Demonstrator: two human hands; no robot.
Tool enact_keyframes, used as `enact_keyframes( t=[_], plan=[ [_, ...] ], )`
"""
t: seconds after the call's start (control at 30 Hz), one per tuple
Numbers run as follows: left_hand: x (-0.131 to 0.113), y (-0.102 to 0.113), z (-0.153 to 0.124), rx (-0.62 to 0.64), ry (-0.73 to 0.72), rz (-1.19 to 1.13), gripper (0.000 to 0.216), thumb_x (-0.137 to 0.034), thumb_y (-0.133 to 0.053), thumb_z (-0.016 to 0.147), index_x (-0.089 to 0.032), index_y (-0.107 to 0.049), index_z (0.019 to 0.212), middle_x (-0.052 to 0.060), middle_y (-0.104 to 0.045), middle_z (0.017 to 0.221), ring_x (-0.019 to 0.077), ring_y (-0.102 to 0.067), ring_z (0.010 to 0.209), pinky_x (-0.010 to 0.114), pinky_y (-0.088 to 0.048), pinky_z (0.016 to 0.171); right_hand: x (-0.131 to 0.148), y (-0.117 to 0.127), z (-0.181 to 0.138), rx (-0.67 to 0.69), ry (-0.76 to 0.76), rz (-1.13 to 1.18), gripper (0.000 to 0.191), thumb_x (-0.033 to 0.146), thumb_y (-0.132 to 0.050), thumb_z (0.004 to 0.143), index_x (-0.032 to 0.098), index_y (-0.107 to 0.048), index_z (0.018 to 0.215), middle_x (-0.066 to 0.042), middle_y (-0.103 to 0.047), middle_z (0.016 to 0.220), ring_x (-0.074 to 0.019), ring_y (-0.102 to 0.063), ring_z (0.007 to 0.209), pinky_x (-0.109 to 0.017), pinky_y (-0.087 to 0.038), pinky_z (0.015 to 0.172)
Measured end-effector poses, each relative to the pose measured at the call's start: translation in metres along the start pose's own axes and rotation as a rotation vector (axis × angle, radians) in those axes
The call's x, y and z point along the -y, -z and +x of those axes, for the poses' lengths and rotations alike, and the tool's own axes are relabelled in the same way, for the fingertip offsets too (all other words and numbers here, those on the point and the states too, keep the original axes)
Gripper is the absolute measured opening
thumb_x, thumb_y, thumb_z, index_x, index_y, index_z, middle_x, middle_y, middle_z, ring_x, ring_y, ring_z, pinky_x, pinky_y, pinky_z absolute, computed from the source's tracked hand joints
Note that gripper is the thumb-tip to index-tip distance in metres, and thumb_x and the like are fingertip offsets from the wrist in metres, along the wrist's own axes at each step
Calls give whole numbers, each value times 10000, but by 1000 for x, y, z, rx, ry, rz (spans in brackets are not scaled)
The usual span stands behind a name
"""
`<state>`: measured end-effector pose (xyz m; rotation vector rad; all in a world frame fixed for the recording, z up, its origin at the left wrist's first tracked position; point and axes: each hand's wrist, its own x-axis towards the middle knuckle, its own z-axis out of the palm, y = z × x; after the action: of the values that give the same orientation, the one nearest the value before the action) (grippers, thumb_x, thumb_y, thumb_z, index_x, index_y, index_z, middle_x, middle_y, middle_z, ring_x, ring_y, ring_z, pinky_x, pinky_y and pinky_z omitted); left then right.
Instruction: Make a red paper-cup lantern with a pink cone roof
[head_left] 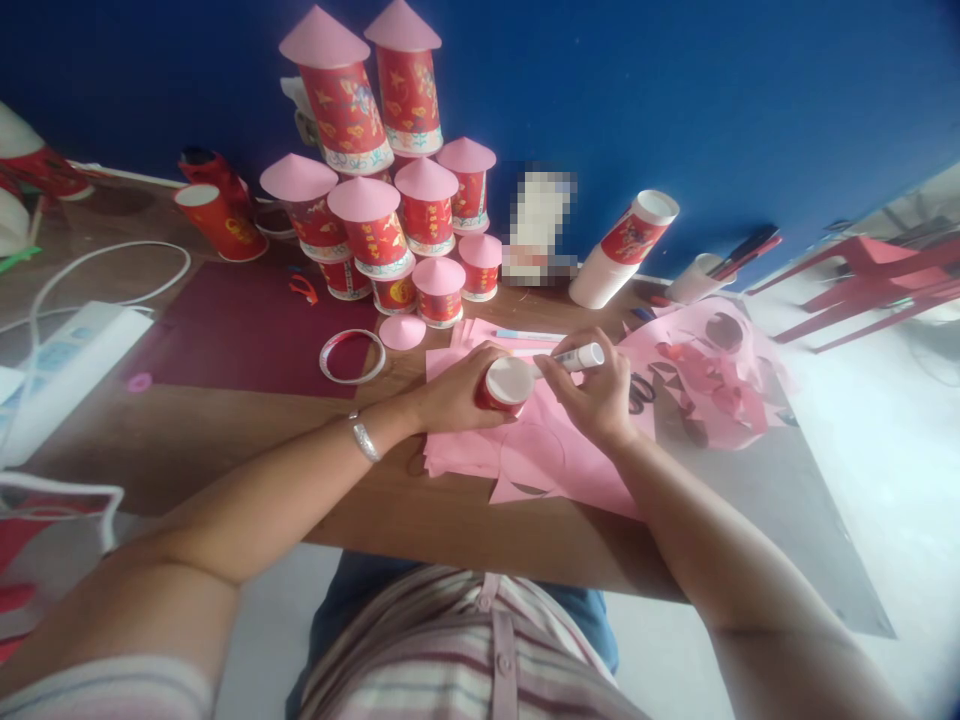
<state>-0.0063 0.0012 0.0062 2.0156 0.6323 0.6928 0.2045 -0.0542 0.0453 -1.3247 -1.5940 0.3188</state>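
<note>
My left hand is wrapped round a small red paper cup held upside down on the pink paper sheets, its white bottom facing up. My right hand pinches a white glue stick, with its tip at the cup's rim. A silver bracelet sits on my left wrist. A loose pink paper cone lies on the table just beyond my left hand, next to a red-and-white ring cut from a cup.
A stack of red cups capped with pink cones stands at the back. A sleeve of cups lies tilted, with a pen holder beside it. Scissors and pink scraps lie on the right. A white power strip is on the left.
</note>
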Motion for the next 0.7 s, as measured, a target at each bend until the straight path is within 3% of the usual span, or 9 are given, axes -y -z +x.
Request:
enact_keyframes(
  t=[0.17,0.33,0.47,0.7],
  plan=[
    [-1,1,-1,-9,-5,22,561,-442,-889,780,-221,-600,1208,136,-626,1274,364,-595,1325,587,-529,1155,-8,0,4,17,-86,31,378,544,-798,901,262,-559,820,46,-630,648,-137,-590,501,-291,-500,469],
    [-6,6,-3,14,6,-91,663,-394,-853,820,-225,-505,1359,153,-654,1379,329,-676,1260,537,-566,1109,-9,1,7,-35,-137,74,371,535,-787,896,265,-548,809,35,-632,652,-150,-622,532,-289,-503,460],
    [-8,8,-4,61,-14,-96,605,-345,-818,835,-211,-511,1339,154,-681,1353,329,-694,1232,519,-572,1090,-3,2,7,-24,-136,118,348,512,-783,894,269,-549,810,38,-634,649,-148,-615,521,-295,-511,466],
    [0,-1,-2,-14,106,-30,732,-497,-934,725,-213,-560,1286,144,-685,1327,355,-672,1221,554,-563,1053,3,1,1,11,-60,15,323,489,-784,914,265,-566,835,33,-653,689,-139,-599,521,-299,-524,500]
  ],
)
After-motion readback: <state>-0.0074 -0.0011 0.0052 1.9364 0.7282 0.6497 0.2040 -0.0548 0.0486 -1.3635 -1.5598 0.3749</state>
